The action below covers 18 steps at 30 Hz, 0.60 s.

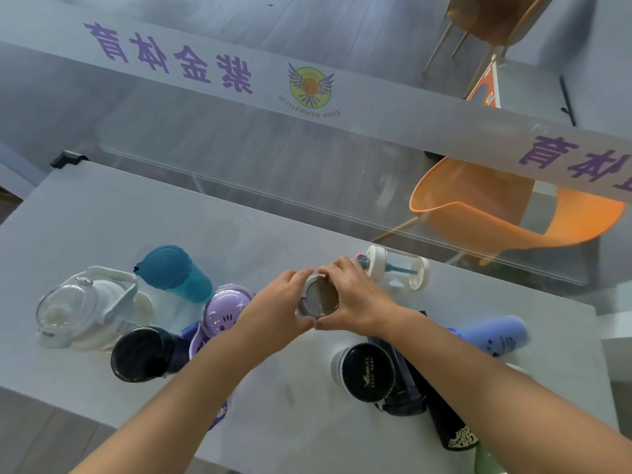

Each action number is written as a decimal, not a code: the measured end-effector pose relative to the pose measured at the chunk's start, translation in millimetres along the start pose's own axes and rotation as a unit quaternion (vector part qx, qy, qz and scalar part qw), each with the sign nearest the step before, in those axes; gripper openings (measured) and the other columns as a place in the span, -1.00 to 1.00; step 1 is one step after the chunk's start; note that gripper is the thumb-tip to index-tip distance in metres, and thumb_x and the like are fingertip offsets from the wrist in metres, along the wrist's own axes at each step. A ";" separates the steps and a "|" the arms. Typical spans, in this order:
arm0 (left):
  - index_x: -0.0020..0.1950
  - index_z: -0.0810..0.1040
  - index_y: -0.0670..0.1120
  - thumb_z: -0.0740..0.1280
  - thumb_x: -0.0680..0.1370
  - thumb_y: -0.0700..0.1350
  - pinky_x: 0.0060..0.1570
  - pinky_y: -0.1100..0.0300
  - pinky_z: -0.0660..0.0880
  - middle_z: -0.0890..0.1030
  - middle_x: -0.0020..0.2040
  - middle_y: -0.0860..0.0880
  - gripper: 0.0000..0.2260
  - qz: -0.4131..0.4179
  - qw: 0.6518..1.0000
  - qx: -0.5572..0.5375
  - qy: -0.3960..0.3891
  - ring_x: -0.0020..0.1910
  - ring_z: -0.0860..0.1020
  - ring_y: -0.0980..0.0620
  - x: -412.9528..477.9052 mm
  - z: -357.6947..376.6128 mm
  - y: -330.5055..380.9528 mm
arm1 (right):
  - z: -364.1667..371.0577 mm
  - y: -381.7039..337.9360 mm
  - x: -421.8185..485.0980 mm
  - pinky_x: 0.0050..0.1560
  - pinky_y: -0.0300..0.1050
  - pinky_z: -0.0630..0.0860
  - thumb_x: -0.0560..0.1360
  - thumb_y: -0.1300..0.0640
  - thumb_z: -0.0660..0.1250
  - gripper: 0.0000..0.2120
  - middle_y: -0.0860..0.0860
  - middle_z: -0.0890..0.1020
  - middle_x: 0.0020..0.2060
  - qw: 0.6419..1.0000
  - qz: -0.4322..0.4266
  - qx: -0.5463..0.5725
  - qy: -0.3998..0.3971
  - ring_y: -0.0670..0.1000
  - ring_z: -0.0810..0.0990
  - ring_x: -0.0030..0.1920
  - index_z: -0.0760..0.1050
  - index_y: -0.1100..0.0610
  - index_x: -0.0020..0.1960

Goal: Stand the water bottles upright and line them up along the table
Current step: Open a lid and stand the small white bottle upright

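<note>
Two bare arms reach out from the bottom edge and meet over the middle of the grey table (85,213). The left hand (277,304) and the right hand (355,299) both curl around one small bottle (318,297) — fingers wrapped tight, thumbs touching below it. It stands upright between them.
</note>
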State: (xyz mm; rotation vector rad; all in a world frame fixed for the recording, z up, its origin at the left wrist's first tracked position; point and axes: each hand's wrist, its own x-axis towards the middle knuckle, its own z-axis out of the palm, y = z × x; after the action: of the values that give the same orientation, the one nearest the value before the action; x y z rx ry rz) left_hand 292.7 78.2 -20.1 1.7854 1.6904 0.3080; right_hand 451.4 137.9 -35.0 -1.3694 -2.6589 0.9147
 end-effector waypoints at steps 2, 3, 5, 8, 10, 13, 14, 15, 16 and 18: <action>0.44 0.21 0.05 0.43 0.42 -0.01 0.18 0.19 0.40 0.42 0.33 0.01 -0.35 0.013 1.000 0.026 0.005 0.24 0.40 0.01 -1.0 1.3 -4.9 | 1.5 0.8 0.4 0.18 -0.08 0.41 0.22 -0.12 0.54 -0.21 -0.02 0.35 0.14 0.999 -0.006 0.029 -0.017 -0.02 0.30 0.15 0.26 0.03 0.33; 0.45 0.19 0.06 0.42 0.43 0.00 0.20 0.18 0.40 0.40 0.34 0.02 -0.35 0.018 0.999 0.045 -0.003 0.26 0.37 0.01 -0.9 1.9 -7.1 | 1.6 2.3 -0.1 0.19 -0.10 0.41 0.23 -0.09 0.54 -0.18 -0.02 0.35 0.17 0.999 -0.006 0.039 -0.031 -0.03 0.31 0.17 0.23 0.04 0.36; 0.47 0.16 0.07 0.39 0.46 0.01 0.23 0.17 0.37 0.36 0.38 0.04 -0.35 0.028 0.996 0.086 -0.027 0.31 0.32 -0.01 -0.2 2.9 -9.9 | 1.2 8.4 -4.5 0.22 -0.13 0.39 0.29 -0.05 0.52 -0.14 -0.01 0.34 0.24 0.997 0.001 0.047 -0.055 -0.05 0.35 0.20 0.13 0.05 0.44; 0.46 0.17 0.09 0.36 0.47 -0.03 0.25 0.16 0.36 0.34 0.40 0.06 -0.38 0.036 0.993 0.102 -0.037 0.34 0.27 -0.01 1.0 3.2 -12.5 | 0.3 29.2 -16.3 0.31 -0.07 0.35 0.39 -0.02 0.43 -0.26 0.04 0.39 0.28 0.999 0.029 0.022 -0.021 -0.01 0.37 0.25 0.15 0.10 0.45; 0.45 0.19 0.10 0.37 0.46 -0.03 0.23 0.16 0.38 0.34 0.39 0.07 -0.39 0.033 0.994 0.098 -0.035 0.33 0.28 0.00 1.3 2.3 -12.6 | -1.7 48.1 -21.7 0.34 0.00 0.31 0.41 0.02 0.42 -0.36 0.09 0.43 0.25 0.997 0.051 -0.002 0.051 0.07 0.36 0.27 0.26 0.14 0.40; 0.44 0.23 0.09 0.39 0.43 -0.02 0.22 0.15 0.39 0.37 0.37 0.05 -0.38 0.030 0.995 0.089 -0.028 0.32 0.29 -0.01 3.8 -0.4 -9.4 | -4.2 75.3 -16.6 0.32 0.02 0.28 0.37 0.08 0.46 -0.40 0.14 0.45 0.20 0.985 0.100 -0.051 0.129 0.16 0.36 0.24 0.34 0.18 0.34; 0.44 0.24 0.08 0.40 0.42 -0.02 0.24 0.16 0.36 0.37 0.37 0.05 -0.38 0.027 0.996 0.086 -0.023 0.32 0.29 0.00 5.3 -2.2 -7.4 | -4.6 81.8 -11.8 0.32 0.03 0.27 0.36 0.07 0.47 -0.37 0.14 0.43 0.22 0.981 0.115 -0.073 0.135 0.16 0.35 0.25 0.32 0.18 0.34; 0.44 0.24 0.07 0.40 0.43 -0.02 0.25 0.18 0.33 0.37 0.37 0.05 -0.38 0.024 0.996 0.082 -0.016 0.33 0.29 0.00 7.1 -4.3 -5.3 | -4.4 87.4 -6.3 0.32 0.03 0.26 0.35 0.07 0.47 -0.35 0.14 0.41 0.25 0.978 0.127 -0.094 0.133 0.16 0.34 0.27 0.30 0.17 0.36; 0.44 0.25 0.06 0.39 0.43 -0.03 0.26 0.19 0.29 0.37 0.38 0.05 -0.39 0.021 0.997 0.079 -0.006 0.34 0.28 0.01 9.2 -6.9 -3.3 | -3.9 91.8 -0.2 0.34 0.02 0.24 0.35 0.06 0.47 -0.32 0.13 0.37 0.29 0.977 0.136 -0.110 0.124 0.15 0.30 0.30 0.26 0.16 0.38; 0.44 0.26 0.04 0.36 0.46 -0.06 0.26 0.21 0.26 0.36 0.39 0.05 -0.43 0.015 0.997 0.075 0.014 0.35 0.27 0.02 13.9 -12.3 -0.1 | -1.8 98.4 12.0 0.40 -0.02 0.15 0.37 0.05 0.45 -0.25 0.11 0.27 0.38 0.975 0.151 -0.129 0.095 0.12 0.21 0.38 0.16 0.13 0.43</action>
State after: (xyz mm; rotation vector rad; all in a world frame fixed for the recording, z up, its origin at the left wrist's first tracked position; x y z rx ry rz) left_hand 287.4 95.1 -14.4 1.9240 1.7486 0.2254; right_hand 517.3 191.6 -86.0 -1.8515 -2.5356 0.4271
